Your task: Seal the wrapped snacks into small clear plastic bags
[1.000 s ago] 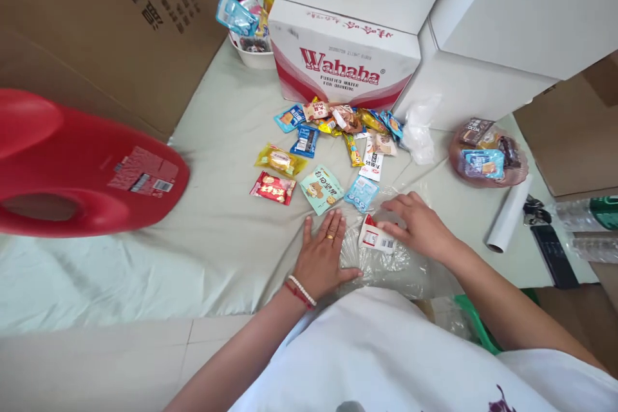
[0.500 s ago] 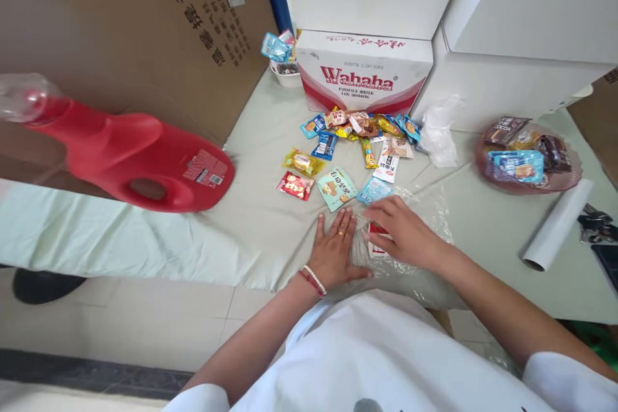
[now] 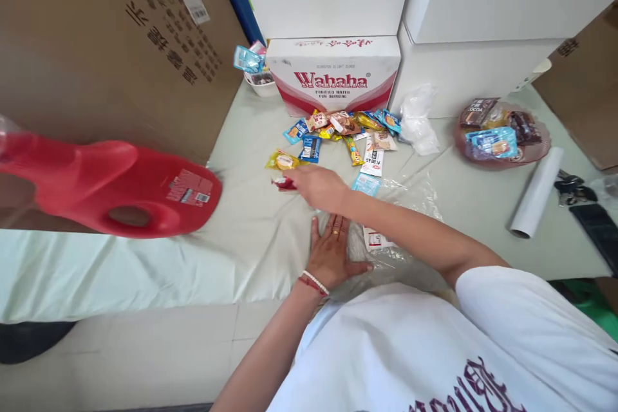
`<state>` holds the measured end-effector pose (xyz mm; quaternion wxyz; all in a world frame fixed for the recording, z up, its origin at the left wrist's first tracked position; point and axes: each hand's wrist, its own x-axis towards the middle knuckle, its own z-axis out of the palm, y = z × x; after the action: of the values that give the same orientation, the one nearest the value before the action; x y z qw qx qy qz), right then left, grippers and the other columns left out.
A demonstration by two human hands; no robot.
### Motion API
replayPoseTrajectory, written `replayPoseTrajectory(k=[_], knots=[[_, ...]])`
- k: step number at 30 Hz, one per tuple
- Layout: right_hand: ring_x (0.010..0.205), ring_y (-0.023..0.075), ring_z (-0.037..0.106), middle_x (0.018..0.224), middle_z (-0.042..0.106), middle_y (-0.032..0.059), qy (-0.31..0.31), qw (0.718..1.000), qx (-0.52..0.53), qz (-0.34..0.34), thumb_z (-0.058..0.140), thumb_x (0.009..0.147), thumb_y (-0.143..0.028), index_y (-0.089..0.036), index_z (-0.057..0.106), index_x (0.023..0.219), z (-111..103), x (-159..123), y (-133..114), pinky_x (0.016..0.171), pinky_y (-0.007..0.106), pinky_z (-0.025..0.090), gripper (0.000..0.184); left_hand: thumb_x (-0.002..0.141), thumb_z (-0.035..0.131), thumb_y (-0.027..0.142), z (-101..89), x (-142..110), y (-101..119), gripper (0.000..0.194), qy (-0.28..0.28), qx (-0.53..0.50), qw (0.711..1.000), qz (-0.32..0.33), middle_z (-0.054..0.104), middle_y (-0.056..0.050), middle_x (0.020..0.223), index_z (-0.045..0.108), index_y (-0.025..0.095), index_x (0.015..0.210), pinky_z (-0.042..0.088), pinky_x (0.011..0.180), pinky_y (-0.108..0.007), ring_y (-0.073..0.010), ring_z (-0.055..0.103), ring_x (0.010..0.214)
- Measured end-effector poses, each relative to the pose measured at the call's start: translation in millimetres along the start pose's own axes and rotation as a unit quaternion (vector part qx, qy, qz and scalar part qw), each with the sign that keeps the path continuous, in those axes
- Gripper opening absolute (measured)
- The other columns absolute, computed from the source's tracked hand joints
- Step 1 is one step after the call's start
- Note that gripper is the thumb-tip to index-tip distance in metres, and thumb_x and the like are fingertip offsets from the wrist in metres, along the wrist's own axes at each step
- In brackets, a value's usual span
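My left hand (image 3: 332, 254) lies flat with fingers spread on the cloth and the near-left part of a clear plastic bag (image 3: 410, 196). My right hand (image 3: 321, 188) reaches across in front of it, fingers closed at a small red snack packet (image 3: 284, 185); the fingertips are partly hidden. Just behind those fingers is a yellow snack packet (image 3: 280, 159). A light blue packet (image 3: 367, 185) sits beyond my right forearm. On the bag, a red and white packet (image 3: 375, 239) is half covered by that forearm. The pale green card is hidden beneath my right hand.
Several wrapped snacks (image 3: 342, 123) are heaped before a Wahaha carton (image 3: 333, 80). A red jug (image 3: 130, 190) lies at the left. To the right are a pink dish (image 3: 543, 141) of snacks, a white roll (image 3: 537, 193), keys (image 3: 574, 188) and a dark phone (image 3: 599, 232).
My right hand has moved left from the clear bag to the red snack packet, covering the green card. My left hand stays flat in place. The view has shifted slightly.
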<state>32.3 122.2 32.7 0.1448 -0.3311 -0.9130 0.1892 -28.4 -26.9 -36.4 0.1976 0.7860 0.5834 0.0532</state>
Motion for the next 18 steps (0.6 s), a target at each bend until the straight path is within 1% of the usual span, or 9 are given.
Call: replayPoseTrajectory(k=[1, 2, 4, 7, 9, 11, 13, 15, 18], knots=[[0.117, 0.0196, 0.065, 0.130, 0.069, 0.0076, 0.011, 1.000, 0.022, 0.000, 0.049, 0.099, -0.014, -0.019, 0.061, 0.134, -15.0, -18.3, 12.7, 0.100, 0.031, 0.051, 0.037, 0.069, 0.067, 0.081, -0.2, 0.8, -1.0, 0.125, 0.001, -0.003, 1.000, -0.003, 0.025, -0.023, 0.168, 0.022, 0.010, 0.162, -0.010, 0.124, -0.065, -0.0397, 0.021, 0.156], [0.118, 0.0198, 0.065, 0.132, 0.069, 0.0086, 0.040, 0.994, 0.098, 0.005, 0.048, 0.101, -0.019, -0.018, 0.062, 0.133, -30.2, -39.6, 25.8, 0.103, 0.033, 0.050, 0.035, 0.071, 0.067, 0.081, -0.4, 1.8, -2.3, 0.125, 0.005, -0.005, 1.000, -0.003, 0.022, -0.023, 0.169, 0.020, 0.010, 0.162, -0.009, 0.124, -0.065, -0.0391, 0.019, 0.157], [0.110, 0.0201, 0.068, 0.123, 0.073, 0.0070, 0.046, 0.971, 0.231, 0.032, 0.050, 0.101, -0.029, -0.019, 0.068, 0.125, -55.9, -87.8, 49.4, 0.099, 0.035, 0.052, 0.031, 0.073, 0.065, 0.080, -0.8, 4.2, -5.8, 0.122, 0.020, -0.005, 1.000, 0.004, 0.019, -0.023, 0.169, 0.019, 0.010, 0.162, -0.006, 0.125, -0.065, -0.0384, 0.019, 0.157], [0.102, 0.0199, 0.070, 0.117, 0.074, 0.0064, 0.006, 0.942, 0.313, 0.126, 0.052, 0.101, -0.035, -0.019, 0.069, 0.124, -66.9, -155.6, 68.0, 0.091, 0.034, 0.054, 0.033, 0.076, 0.065, 0.077, -0.9, 7.5, -10.9, 0.116, 0.044, 0.006, 0.999, 0.022, 0.021, -0.023, 0.168, 0.022, 0.012, 0.162, -0.003, 0.125, -0.066, -0.0396, 0.024, 0.155], [0.100, 0.0208, 0.069, 0.115, 0.074, 0.0077, -0.008, 0.946, 0.287, 0.153, 0.051, 0.102, -0.033, -0.019, 0.070, 0.123, -55.6, -185.2, 66.6, 0.090, 0.036, 0.054, 0.032, 0.079, 0.065, 0.073, -0.5, 8.4, -13.4, 0.112, 0.059, 0.014, 0.998, 0.033, 0.024, -0.024, 0.167, 0.022, 0.012, 0.162, -0.001, 0.125, -0.067, -0.0400, 0.027, 0.154], [0.104, 0.0241, 0.064, 0.115, 0.072, 0.0109, 0.012, 0.968, 0.183, 0.170, 0.050, 0.101, -0.029, -0.019, 0.074, 0.115, -39.8, -199.3, 58.5, 0.093, 0.042, 0.052, 0.029, 0.082, 0.065, 0.069, -0.1, 7.5, -15.4, 0.108, 0.074, 0.019, 0.996, 0.048, 0.025, -0.025, 0.167, 0.021, 0.011, 0.162, 0.002, 0.124, -0.067, -0.0399, 0.027, 0.154], [0.109, 0.0279, 0.058, 0.120, 0.069, 0.0143, 0.050, 0.979, 0.069, 0.187, 0.048, 0.102, -0.027, -0.019, 0.076, 0.112, -28.8, -203.1, 49.0, 0.097, 0.047, 0.049, 0.031, 0.084, 0.065, 0.066, -0.6, 4.8, -17.0, 0.106, 0.091, 0.019, 0.993, 0.066, 0.026, -0.026, 0.166, 0.018, 0.011, 0.162, 0.005, 0.124, -0.065, -0.0395, 0.026, 0.155], [0.115, 0.0298, 0.054, 0.130, 0.065, 0.0158, 0.072, 0.980, 0.016, 0.186, 0.047, 0.103, -0.032, -0.018, 0.072, 0.123, -24.5, -204.0, 40.3, 0.100, 0.049, 0.048, 0.034, 0.087, 0.064, 0.063, -2.2, 1.0, -18.1, 0.105, 0.108, 0.019, 0.991, 0.081, 0.027, -0.026, 0.166, 0.014, 0.012, 0.163, 0.008, 0.124, -0.064, -0.0391, 0.025, 0.155], [0.129, 0.0325, 0.047, 0.145, 0.056, 0.0162, 0.039, 0.990, 0.001, 0.136, 0.054, 0.101, -0.045, -0.017, 0.060, 0.141, -20.7, -207.3, 29.0, 0.108, 0.053, 0.043, 0.050, 0.090, 0.062, 0.058, -5.4, -5.5, -19.0, 0.100, 0.134, 0.020, 0.987, 0.091, 0.028, -0.025, 0.166, 0.011, 0.014, 0.164, 0.009, 0.124, -0.063, -0.0386, 0.025, 0.155]])
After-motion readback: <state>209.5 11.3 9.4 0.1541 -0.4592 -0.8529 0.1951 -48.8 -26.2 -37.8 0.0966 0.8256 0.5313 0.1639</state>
